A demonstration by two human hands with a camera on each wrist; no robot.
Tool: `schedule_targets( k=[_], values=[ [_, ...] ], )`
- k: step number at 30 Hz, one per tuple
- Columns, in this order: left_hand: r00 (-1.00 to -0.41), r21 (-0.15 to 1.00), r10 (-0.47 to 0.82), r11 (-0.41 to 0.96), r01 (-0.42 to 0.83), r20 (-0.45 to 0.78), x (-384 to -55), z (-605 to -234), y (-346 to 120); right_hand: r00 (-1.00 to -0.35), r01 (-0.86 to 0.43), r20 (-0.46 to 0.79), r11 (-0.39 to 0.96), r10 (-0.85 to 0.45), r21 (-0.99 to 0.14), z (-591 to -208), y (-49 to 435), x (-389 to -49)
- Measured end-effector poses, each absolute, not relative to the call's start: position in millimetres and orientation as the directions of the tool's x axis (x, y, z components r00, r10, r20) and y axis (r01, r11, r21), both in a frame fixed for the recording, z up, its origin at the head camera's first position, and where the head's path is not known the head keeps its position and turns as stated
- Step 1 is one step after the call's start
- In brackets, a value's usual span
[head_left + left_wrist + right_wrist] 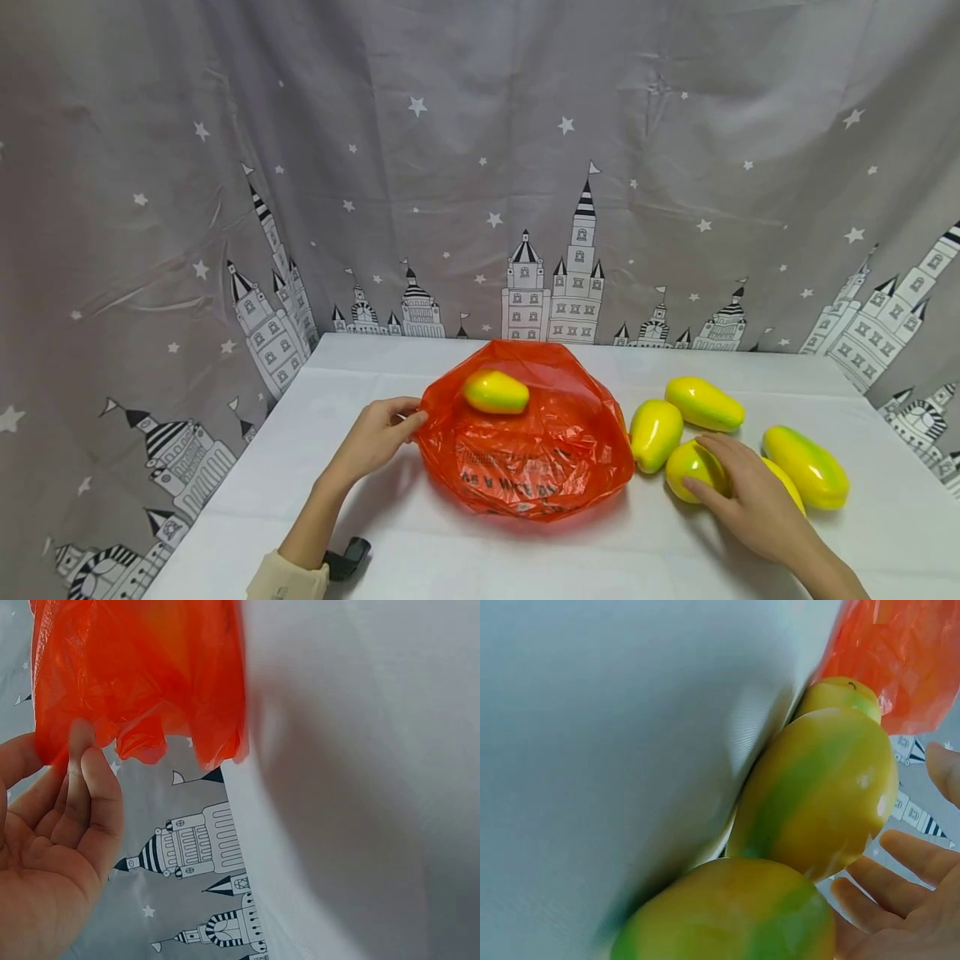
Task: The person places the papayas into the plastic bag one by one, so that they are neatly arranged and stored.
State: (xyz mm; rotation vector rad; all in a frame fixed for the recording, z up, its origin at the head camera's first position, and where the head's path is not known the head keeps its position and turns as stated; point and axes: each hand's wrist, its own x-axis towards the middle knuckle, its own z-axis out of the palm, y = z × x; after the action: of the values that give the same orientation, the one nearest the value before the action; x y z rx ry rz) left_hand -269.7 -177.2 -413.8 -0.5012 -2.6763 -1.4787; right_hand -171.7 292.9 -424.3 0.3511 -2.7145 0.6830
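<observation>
A red plastic bag (525,467) lies with its mouth spread wide, and one yellow-green papaya (497,392) shows inside it. My left hand (375,437) pinches the bag's left rim between thumb and fingers. To the right of the bag, my right hand (753,492) reaches over another papaya (686,471), fingers on its far side and thumb on the near side. In the right wrist view the fingers (900,877) are spread beside this papaya (825,791), with the thumb standing away from it. A further papaya (783,482) is partly hidden under the right hand.
One papaya (657,433) lies against the bag's right side, another (705,402) behind it, and one more (806,467) at the far right. A white cloth (420,558) covers the table. A grey curtain (450,167) with printed castles hangs behind and at the sides.
</observation>
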Motion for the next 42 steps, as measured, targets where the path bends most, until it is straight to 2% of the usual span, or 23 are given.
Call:
schedule_targets(
  k=[9,15,19,32,42],
  values=[
    [-0.952,0.806,0.252,0.520,0.283,0.171,-268.3,-412.6,-174.2,-0.923,-0.306,0.352,0.851,-0.155,-0.428,-427.6,297.1,-173.2],
    [-0.949,0.806,0.265,0.517,0.288,0.170,-268.8,-413.6,-173.9,-0.950,-0.281,0.258,0.846,-0.177,-0.454,-425.9,298.4,-176.6],
    [-0.951,0.804,0.262,0.522,0.284,0.166,-268.9,-413.9,-173.2,-0.950,-0.288,0.233,0.867,-0.206,-0.407,-426.3,299.7,-178.8],
    [-0.951,0.804,0.260,0.522,0.283,0.165,-268.9,-414.8,-173.3,-0.934,-0.301,0.292,0.894,-0.206,-0.332,-432.0,303.0,-178.6],
    [-0.952,0.798,0.260,0.532,0.284,0.165,-270.3,-415.3,-172.5,-0.941,-0.276,0.289,0.896,-0.177,-0.349,-432.4,302.4,-178.5]
  ],
)
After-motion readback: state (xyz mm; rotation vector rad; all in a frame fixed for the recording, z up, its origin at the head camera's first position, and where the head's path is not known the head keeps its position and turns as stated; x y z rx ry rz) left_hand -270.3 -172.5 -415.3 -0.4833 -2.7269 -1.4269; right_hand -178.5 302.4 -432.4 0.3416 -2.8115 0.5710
